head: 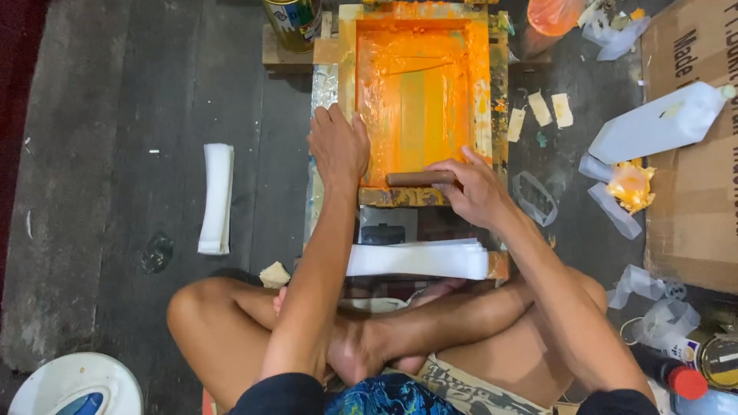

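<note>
Far left, a white round dish [77, 384] sits on the dark floor, and a folded stack of white strips [216, 198] lies well apart from the work. A can [292, 19] stands at the top, just beside the frame's far-left corner.

My left hand [338, 146] lies flat, palm down, on the left rail of the screen frame [347, 46]. The fingers are spread and released, pressing rather than gripping.

The screen frame sits straight ahead of the crossed legs. It is a wooden rectangle, with orange ink smeared thickly over the mesh and rails and a paler, greenish patch in the middle where the ink is thinner.

The squeegee [419, 178] is a short brown bar lying across the near end of the mesh, touching it. My right hand [477, 188] has its fingers curled round the bar's right end, grasping it.

I read this as the near end of an ink stroke, with the bar down by the bottom rail. The next move would call for steady downward pressure from the left hand so the frame cannot shift, and an even grip on the bar.

Just below the frame a second pile of white strips [419, 260] rests in front of the legs. To the right are paper scraps [540, 111], a white carton [661, 123] tipped on a cardboard box [692, 230], an ink-stained plastic wad [630, 184] and a red-capped bottle [680, 378].
</note>
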